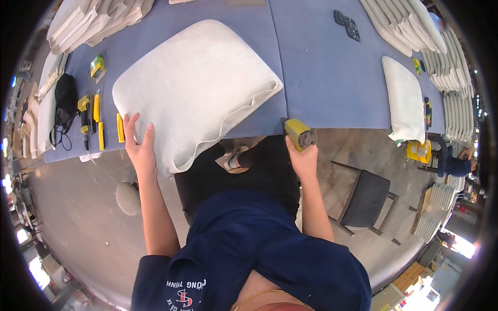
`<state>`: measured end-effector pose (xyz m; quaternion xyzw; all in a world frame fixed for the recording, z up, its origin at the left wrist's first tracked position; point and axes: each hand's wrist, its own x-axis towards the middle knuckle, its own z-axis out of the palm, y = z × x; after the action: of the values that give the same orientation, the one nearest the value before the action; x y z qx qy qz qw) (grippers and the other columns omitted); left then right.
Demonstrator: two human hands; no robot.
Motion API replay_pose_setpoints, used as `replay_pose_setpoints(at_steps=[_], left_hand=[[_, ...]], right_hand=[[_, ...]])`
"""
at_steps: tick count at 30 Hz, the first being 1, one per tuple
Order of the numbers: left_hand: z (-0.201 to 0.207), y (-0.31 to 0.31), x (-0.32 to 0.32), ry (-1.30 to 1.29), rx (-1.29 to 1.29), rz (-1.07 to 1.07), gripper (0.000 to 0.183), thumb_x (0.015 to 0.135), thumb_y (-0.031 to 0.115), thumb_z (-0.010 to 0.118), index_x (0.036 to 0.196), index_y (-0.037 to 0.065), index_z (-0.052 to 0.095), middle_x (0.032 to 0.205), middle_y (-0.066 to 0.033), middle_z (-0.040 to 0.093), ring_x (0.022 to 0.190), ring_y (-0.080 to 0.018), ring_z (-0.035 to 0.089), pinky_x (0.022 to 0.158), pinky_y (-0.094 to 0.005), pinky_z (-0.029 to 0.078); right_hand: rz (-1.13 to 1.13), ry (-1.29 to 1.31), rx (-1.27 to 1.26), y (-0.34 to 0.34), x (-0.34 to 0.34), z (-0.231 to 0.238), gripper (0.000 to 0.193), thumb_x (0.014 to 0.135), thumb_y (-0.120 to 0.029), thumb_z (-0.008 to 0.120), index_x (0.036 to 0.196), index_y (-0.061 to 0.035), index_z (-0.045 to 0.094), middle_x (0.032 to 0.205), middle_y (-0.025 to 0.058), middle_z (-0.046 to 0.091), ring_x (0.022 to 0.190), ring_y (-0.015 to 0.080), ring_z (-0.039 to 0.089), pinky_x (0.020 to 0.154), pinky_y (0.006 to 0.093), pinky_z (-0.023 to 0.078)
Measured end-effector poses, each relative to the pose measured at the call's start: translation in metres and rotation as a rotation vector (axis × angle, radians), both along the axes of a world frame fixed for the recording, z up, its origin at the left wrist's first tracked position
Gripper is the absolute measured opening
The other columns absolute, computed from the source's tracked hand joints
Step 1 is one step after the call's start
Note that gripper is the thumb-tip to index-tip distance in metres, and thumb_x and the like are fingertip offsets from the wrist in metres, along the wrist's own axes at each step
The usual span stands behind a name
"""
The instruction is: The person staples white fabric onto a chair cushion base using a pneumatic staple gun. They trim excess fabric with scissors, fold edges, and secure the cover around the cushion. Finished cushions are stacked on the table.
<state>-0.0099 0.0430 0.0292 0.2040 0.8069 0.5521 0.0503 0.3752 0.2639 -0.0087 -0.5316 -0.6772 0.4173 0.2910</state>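
A large off-white fabric seat cushion lies tilted on the blue-covered table, its near corner hanging over the front edge. Its loose fabric hem runs in a wavy line along the near right side. My left hand rests against the cushion's left edge, fingers spread and thumb apart on the fabric. In my right hand is a yellow and black gun-shaped power tool, held at the table's front edge to the right of the cushion. Its nose points toward the table; my fingers are partly hidden beneath it.
Yellow-handled tools, a yellow-black power tool, a black pouch and a small box lie at left. Stacked pale cushions stand behind. At right are another cushion and a dark-seated chair frame on the floor.
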Motion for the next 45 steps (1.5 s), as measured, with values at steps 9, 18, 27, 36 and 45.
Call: replay_pose_setpoints(at_steps=[9,18,27,36,45], left_hand=[[0.023,0.088,0.039,0.815,-0.657,-0.311,0.044,0.097,0.027,0.083,0.137,0.01,0.078,0.162,-0.0172,0.063,0.15,-0.0404,0.058,0.123,-0.0506,0.044],[-0.004,0.16,0.068,0.895,-0.511,-0.95,0.027,0.102,0.035,0.078,0.095,0.01,0.07,0.091,-0.0075,0.074,0.097,-0.0315,0.074,0.087,-0.0488,0.058],[-0.019,0.171,0.034,0.657,-0.333,-1.069,0.018,0.107,0.026,0.071,0.097,0.011,0.072,0.087,-0.0078,0.075,0.089,-0.0342,0.076,0.076,-0.0513,0.059],[-0.032,0.167,0.038,0.644,-0.251,-1.006,0.019,0.105,0.023,0.072,0.094,0.009,0.071,0.084,-0.0089,0.074,0.088,-0.034,0.076,0.077,-0.051,0.059],[-0.024,0.171,0.039,0.703,-0.34,-1.021,0.018,0.105,0.024,0.072,0.094,0.011,0.069,0.084,-0.009,0.074,0.083,-0.035,0.075,0.073,-0.0511,0.058]], right_hand=[[-0.017,-0.087,-0.07,0.008,0.0,0.001,0.04,0.101,-0.029,0.088,0.118,0.0067,0.083,0.103,0.0234,0.087,0.102,0.0357,0.086,0.09,0.0455,0.063],[0.186,0.004,-0.012,-0.031,-0.022,0.015,0.03,0.1,-0.02,0.087,0.114,0.0064,0.084,0.098,0.0225,0.087,0.093,0.0338,0.087,0.081,0.0412,0.065],[0.352,0.056,0.001,-0.028,-0.075,0.016,0.029,0.091,-0.007,0.088,0.115,0.0047,0.079,0.093,0.0223,0.084,0.088,0.041,0.084,0.076,0.0415,0.064],[0.337,0.038,0.033,-0.028,-0.093,0.014,0.025,0.092,-0.005,0.086,0.113,0.0046,0.077,0.094,0.0212,0.084,0.091,0.0412,0.084,0.077,0.0424,0.065],[0.335,-0.02,0.141,-0.025,-0.101,0.007,0.022,0.096,-0.008,0.084,0.113,0.0064,0.08,0.097,0.0241,0.085,0.092,0.0403,0.086,0.079,0.0437,0.065]])
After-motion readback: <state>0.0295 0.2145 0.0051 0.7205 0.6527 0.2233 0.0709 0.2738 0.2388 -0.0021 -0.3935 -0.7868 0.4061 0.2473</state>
